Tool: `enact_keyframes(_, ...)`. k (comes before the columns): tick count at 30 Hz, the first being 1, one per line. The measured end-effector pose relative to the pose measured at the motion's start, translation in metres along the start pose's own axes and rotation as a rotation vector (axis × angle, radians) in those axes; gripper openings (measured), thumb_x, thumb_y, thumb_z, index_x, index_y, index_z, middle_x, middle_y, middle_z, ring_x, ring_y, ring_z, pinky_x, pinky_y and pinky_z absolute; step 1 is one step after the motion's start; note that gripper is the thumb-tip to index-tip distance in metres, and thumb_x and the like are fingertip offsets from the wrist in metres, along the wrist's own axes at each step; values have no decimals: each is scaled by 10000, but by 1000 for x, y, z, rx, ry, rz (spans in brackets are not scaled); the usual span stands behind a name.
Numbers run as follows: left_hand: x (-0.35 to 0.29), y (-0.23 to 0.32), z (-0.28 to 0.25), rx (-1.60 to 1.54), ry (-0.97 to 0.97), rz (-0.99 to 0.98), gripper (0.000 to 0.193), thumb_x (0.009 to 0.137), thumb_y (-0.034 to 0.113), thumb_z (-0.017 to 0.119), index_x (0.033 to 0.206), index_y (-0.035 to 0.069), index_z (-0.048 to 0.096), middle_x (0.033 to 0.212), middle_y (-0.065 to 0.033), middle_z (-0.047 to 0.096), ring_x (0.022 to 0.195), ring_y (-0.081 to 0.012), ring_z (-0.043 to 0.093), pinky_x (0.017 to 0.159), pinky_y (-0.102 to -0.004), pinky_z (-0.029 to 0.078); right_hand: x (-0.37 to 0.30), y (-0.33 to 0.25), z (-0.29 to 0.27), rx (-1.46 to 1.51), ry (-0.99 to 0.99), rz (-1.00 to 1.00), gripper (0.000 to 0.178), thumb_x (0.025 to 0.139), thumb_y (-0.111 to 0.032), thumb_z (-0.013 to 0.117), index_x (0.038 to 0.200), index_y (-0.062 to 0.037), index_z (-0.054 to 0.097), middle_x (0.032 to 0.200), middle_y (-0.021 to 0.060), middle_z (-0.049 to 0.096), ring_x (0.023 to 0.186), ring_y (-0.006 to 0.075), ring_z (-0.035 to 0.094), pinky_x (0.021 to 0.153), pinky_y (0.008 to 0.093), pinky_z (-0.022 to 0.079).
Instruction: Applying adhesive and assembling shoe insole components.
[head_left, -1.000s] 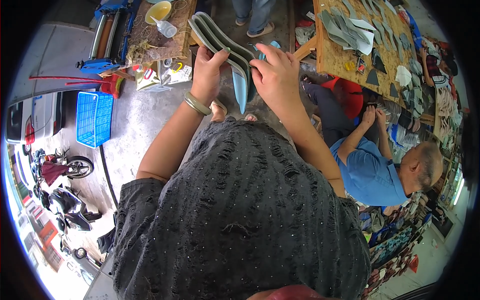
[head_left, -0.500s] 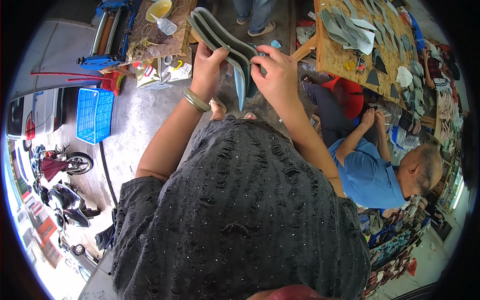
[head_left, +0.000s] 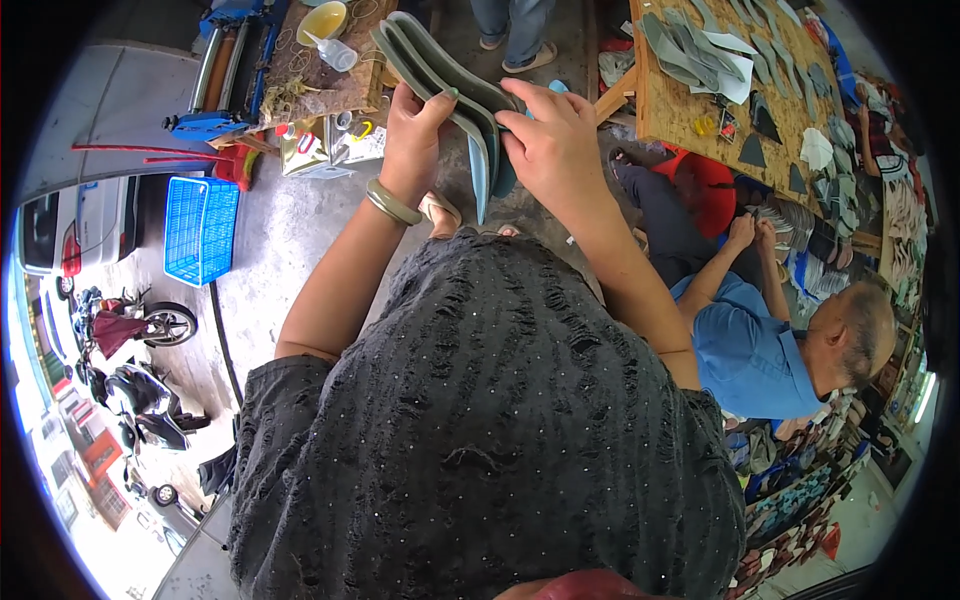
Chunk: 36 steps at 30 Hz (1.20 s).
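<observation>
A small stack of curved grey shoe pieces (head_left: pixel 447 75) with pale blue undersides is held up in front of me, its pointed blue end hanging down. My left hand (head_left: pixel 412 145), with a pale bangle on the wrist, is closed round the stack's left side, thumb on top. At the right edge, my right hand (head_left: pixel 555 150) has its thumb and fingers bent against the pieces, pinching them near the bend. The fingertips behind the stack are hidden.
A wooden bench (head_left: pixel 300 85) at the far left bears a yellow bowl (head_left: pixel 323 22) and a squeeze bottle (head_left: pixel 336 54). Grey cut pieces cover a table (head_left: pixel 690 115) at far right. A blue crate (head_left: pixel 200 230) stands left. A seated person (head_left: pixel 750 330) in blue works at right.
My right hand's fingers have shifted slightly up and left along the stack's edge, less tightly pinched at the tip. My left hand keeps its hold. The whole view has shifted slightly.
</observation>
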<state>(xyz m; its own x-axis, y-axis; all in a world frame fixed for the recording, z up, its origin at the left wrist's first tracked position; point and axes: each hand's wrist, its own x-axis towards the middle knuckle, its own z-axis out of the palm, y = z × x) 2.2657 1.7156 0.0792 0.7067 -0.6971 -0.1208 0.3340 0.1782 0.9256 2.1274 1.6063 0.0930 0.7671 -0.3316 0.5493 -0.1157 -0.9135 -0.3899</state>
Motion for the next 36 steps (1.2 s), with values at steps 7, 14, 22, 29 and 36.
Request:
enact_keyframes(7, -8, 5, 11, 43, -26, 27, 309, 852, 127, 602, 1105, -4, 481, 974, -80, 612, 828, -147, 613, 709, -267, 496, -3, 2, -9, 20, 40, -54, 82, 694, -68, 689, 776, -68, 693, 1097, 2, 612, 1025, 178, 572, 922, 469, 359)
enact_keyframes(14, -8, 2, 8, 74, -88, 25, 430, 866, 155, 565, 1263, 39, 449, 1127, -84, 570, 1029, -197, 592, 901, -354, 496, -10, 1, -5, 39, 87, 2, 71, 686, -49, 672, 755, -62, 686, 1063, -9, 614, 950, 170, 592, 887, 435, 373)
enact_keyframes(22, -17, -5, 11, 48, -127, 27, 452, 876, 159, 548, 1293, 29, 430, 1151, -98, 561, 1050, -209, 586, 910, -357, 490, -14, -3, -9, -19, 13, 70, 111, 690, -51, 668, 798, -63, 692, 1134, 24, 603, 1005, 190, 587, 891, 418, 377)
enact_keyframes(29, -16, 6, 6, -25, -122, -15, 417, 898, 147, 515, 1278, -5, 433, 1140, -117, 577, 1019, -223, 608, 874, -369, 510, -17, -15, -34, 65, -30, 72, 184, 725, -73, 659, 905, -61, 691, 1223, 61, 580, 1091, 212, 566, 897, 426, 383)
enact_keyframes(36, -23, 11, 5, 46, -166, 36, 433, 890, 160, 548, 1281, 13, 436, 1103, -104, 588, 1002, -214, 614, 863, -363, 518, -16, -18, -30, 15, 45, -21, 124, 729, -74, 662, 847, -73, 700, 1181, 49, 603, 1067, 212, 574, 895, 426, 390)
